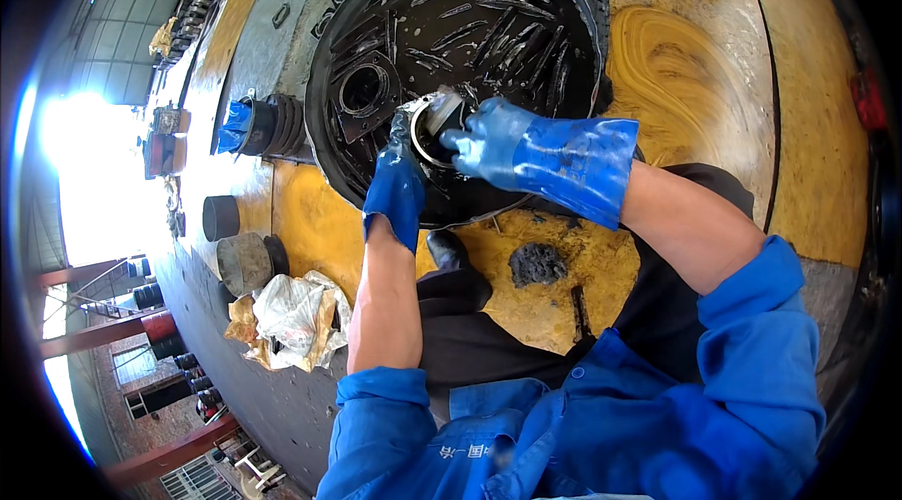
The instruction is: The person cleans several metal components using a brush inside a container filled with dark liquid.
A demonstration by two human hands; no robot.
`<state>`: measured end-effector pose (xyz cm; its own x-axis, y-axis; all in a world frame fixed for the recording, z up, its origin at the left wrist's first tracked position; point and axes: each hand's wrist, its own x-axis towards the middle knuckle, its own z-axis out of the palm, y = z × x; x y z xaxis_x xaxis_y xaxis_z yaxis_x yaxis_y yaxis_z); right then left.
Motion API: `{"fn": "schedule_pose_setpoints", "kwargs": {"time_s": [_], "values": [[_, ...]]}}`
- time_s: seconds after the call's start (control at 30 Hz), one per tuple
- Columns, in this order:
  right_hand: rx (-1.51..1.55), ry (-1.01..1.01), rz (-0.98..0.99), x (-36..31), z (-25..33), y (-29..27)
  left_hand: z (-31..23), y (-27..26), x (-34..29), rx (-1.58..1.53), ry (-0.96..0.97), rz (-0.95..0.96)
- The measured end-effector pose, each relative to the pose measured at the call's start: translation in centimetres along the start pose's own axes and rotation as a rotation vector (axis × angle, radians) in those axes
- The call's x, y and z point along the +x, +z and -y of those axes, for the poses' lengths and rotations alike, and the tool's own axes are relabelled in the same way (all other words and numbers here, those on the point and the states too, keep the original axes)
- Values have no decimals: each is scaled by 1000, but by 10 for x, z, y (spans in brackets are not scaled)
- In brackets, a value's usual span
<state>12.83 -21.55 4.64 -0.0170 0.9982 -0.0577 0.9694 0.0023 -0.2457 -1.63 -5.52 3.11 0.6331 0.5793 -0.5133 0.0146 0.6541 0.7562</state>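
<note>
Both my hands wear long blue rubber gloves over a wide round black basin (599,44) of dark, oily liquid. My left hand (395,176) grips the left side of a metal ring (416,139), its bright rim facing up. My right hand (503,145) is closed around a brush (445,111) whose pale, blurred bristles reach into the ring's opening; its handle is hidden in the glove. A dark flanged plate (353,127) with a round hole lies in the basin just left of the ring. Many dark narrow strips (503,35) lie wet in the liquid beyond my hands.
Left of the basin stand a stack of dark rings (285,124), a dark cylinder (222,217) and a grey can (246,263). A crumpled white bag (296,317) lies nearer me. Between my legs are a dark clump (537,264) and a narrow dark tool (581,310) on yellow flooring.
</note>
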Motion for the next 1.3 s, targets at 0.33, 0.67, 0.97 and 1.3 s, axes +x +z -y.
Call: {"fn": "schedule_pose_setpoints", "kwargs": {"time_s": [0.33, 0.67, 0.97, 1.3], "values": [[438, 236, 163, -19, 3, -40, -14, 37, -21, 648, 1, -105], [1269, 222, -800, 0, -18, -26, -5, 12, -20, 627, 82, 6], [1491, 261, -742, 20, -5, -18, 0, 30, -13, 871, 280, 106], [1538, 369, -694, 0, -32, -40, -2, 5, -5, 1580, 825, 301]]}}
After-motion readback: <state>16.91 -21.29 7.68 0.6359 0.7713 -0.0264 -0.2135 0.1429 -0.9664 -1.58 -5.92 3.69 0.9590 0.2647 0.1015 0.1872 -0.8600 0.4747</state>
